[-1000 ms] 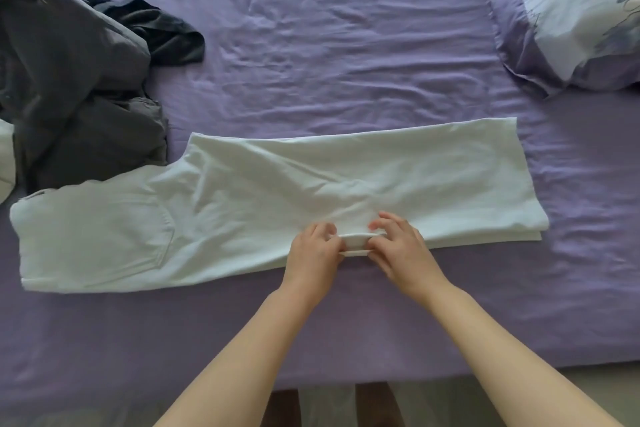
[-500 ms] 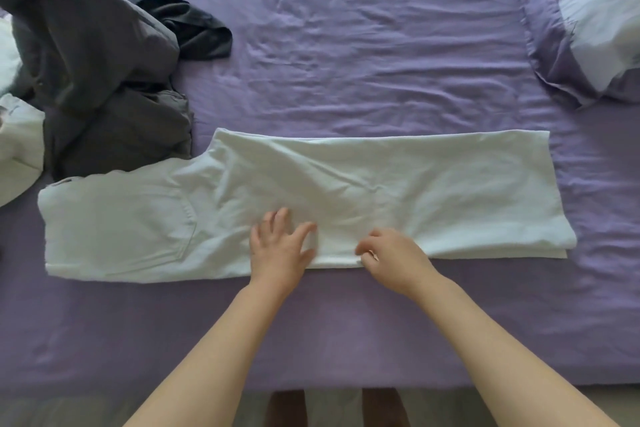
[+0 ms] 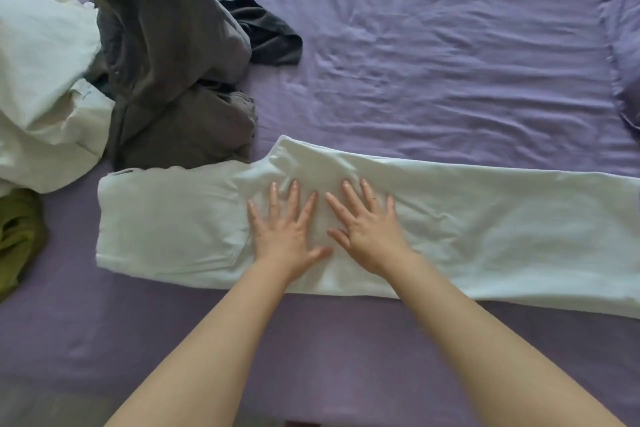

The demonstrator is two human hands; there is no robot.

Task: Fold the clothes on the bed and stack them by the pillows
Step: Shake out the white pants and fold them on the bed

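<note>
While both palms lie flat on them, the pale trousers [image 3: 485, 239] stretch across the purple bed [image 3: 450, 62] with their long axis running left to right, waist end pointing left, leg end cut off at the right edge. On their middle, the left hand [image 3: 285, 236] and right hand [image 3: 367, 236] press side by side, fingers straight and spread. Just beyond the waist end sits a crumpled dark grey garment [image 3: 166, 80], touching a white one [image 3: 45, 90]; an olive cloth [image 3: 17, 239] is partly cropped. The pillow [image 3: 627, 45] barely shows.
</note>
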